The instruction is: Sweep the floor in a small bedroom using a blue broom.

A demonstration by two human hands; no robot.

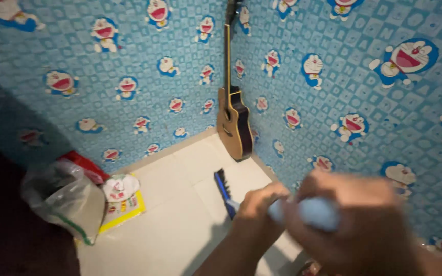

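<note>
Hands are meeting low in the head view, both wrapped around one long handle. The left hand (262,202) is closing around the pale blue handle just behind the brush head, probably to steer it, while the right hand (356,220), blurred and nearer the camera, is clamping the thicker end of the handle, probably to drive it. The brush (223,189) is lying on the white tiled floor (180,225), its dark blue bristled head pointing away from the person toward the guitar (234,120).

The brush is looking narrow and stiff, with dark bristles on a blue back; the handle is showing as a soft light-blue smear, too blurred to tell its finish.

The guitar is leaning upright in the corner of the cartoon-patterned blue walls, just beyond the brush. Well to the left of the guitar, a clear plastic bag (62,197) and a yellow-edged packet (121,202) are sitting on the floor against the wall.
</note>
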